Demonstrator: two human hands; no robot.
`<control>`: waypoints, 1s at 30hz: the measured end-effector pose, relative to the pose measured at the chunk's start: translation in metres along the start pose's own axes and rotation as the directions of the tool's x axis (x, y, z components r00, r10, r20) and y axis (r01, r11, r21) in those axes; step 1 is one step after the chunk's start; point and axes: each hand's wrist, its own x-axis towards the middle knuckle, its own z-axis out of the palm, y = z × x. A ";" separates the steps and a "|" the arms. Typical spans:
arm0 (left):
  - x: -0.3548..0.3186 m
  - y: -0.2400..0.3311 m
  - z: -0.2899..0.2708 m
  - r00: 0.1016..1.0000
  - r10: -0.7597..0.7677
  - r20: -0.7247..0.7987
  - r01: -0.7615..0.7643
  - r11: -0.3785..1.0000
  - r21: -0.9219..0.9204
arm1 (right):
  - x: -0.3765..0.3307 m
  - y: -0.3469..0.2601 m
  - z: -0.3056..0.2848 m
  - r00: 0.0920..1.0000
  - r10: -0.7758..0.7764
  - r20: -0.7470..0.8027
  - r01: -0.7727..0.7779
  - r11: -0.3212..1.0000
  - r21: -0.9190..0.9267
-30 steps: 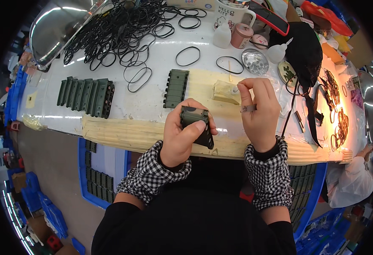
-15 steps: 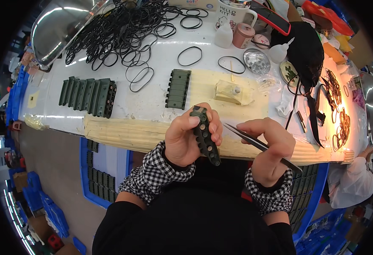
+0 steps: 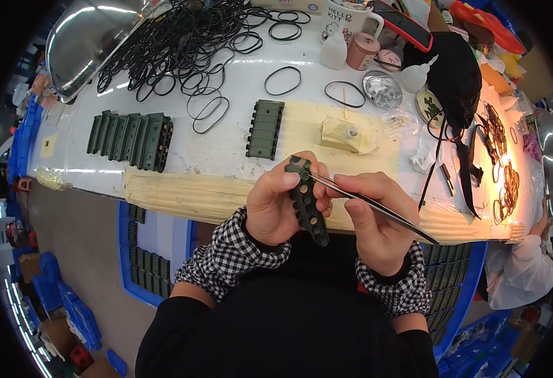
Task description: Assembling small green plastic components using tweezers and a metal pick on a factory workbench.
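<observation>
My left hand [image 3: 275,203] is closed round a dark green toothed toy tank track hull piece [image 3: 308,211], tilted, with round wheel-like discs along its side. In my right hand [image 3: 380,214] is a pair of metal tweezers [image 3: 380,206], pinched between thumb and fingers. The tweezers' tips touch or nearly touch the upper end of the green piece; the exact contact is too small to tell. Beyond my hands a similar green ribbed piece [image 3: 266,130] lies on the table. Several more green pieces [image 3: 130,140] stand side by side to the left.
A tangle of black rubber bands [image 3: 176,47] covers the back left, beside a shiny metal lamp shade [image 3: 91,47]. A taped block [image 3: 348,135], a dish of small parts [image 3: 381,90] and a mug [image 3: 346,22] stand beyond. Blue trays [image 3: 125,252] hold green pieces below the table edge.
My right hand has moved left and brought the tweezers' tips to the upper end of the green piece. My left hand keeps its hold, nearly still.
</observation>
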 end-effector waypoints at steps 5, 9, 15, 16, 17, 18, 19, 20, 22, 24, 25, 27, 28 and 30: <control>0.000 -0.001 -0.002 1.000 0.005 0.018 -0.004 0.999 -0.037 | 0.000 0.001 0.003 0.999 -0.030 -0.026 0.028 0.998 -0.061; -0.002 -0.003 0.002 0.998 0.008 -0.057 -0.002 0.994 0.112 | -0.001 0.002 0.004 0.988 -0.153 0.012 0.150 0.950 -0.273; -0.001 -0.001 0.003 0.995 0.039 -0.093 -0.015 0.970 0.243 | -0.004 0.004 0.001 0.981 -0.192 -0.008 0.183 0.950 -0.254; -0.002 -0.001 0.005 0.995 0.030 -0.100 -0.006 0.973 0.231 | -0.004 0.003 -0.002 0.987 -0.155 -0.041 0.146 0.974 -0.173; -0.002 -0.001 0.007 0.994 0.021 -0.106 0.003 0.976 0.219 | -0.009 0.007 -0.004 0.983 -0.161 -0.088 0.149 0.980 -0.129; -0.002 -0.001 0.007 0.994 0.017 -0.105 0.006 0.978 0.210 | -0.015 0.013 -0.008 0.977 -0.165 -0.136 0.154 0.984 -0.088; -0.003 -0.001 0.006 0.994 0.013 -0.104 0.009 0.979 0.202 | -0.019 0.015 -0.010 0.969 -0.167 -0.183 0.161 0.986 -0.046; -0.003 0.000 0.005 0.995 0.009 -0.103 0.011 0.981 0.193 | -0.020 0.015 -0.013 0.974 -0.180 -0.139 0.170 0.982 -0.082; -0.004 0.002 0.004 0.997 0.001 -0.083 0.016 0.979 0.204 | -0.020 0.010 -0.014 0.968 -0.247 -0.048 0.226 0.937 -0.265; -0.005 0.009 0.003 0.997 0.031 -0.074 -0.017 0.982 0.187 | -0.023 0.007 -0.016 0.962 -0.272 0.036 0.263 0.873 -0.411; -0.003 0.016 0.001 0.995 0.064 -0.076 -0.051 0.985 0.165 | -0.024 0.006 -0.018 0.960 -0.278 0.027 0.264 0.873 -0.410; 0.000 0.037 -0.003 0.987 0.143 -0.075 -0.137 0.987 0.085 | -0.026 0.006 -0.022 0.957 -0.289 0.005 0.266 0.872 -0.410; 0.002 0.047 -0.004 0.981 0.169 -0.099 -0.164 0.985 0.059 | -0.028 0.005 -0.025 0.965 -0.260 -0.043 0.220 0.885 -0.411; 0.000 0.065 -0.003 0.971 0.207 -0.122 -0.208 0.978 0.009 | -0.029 0.006 -0.028 0.971 -0.234 -0.057 0.193 0.897 -0.398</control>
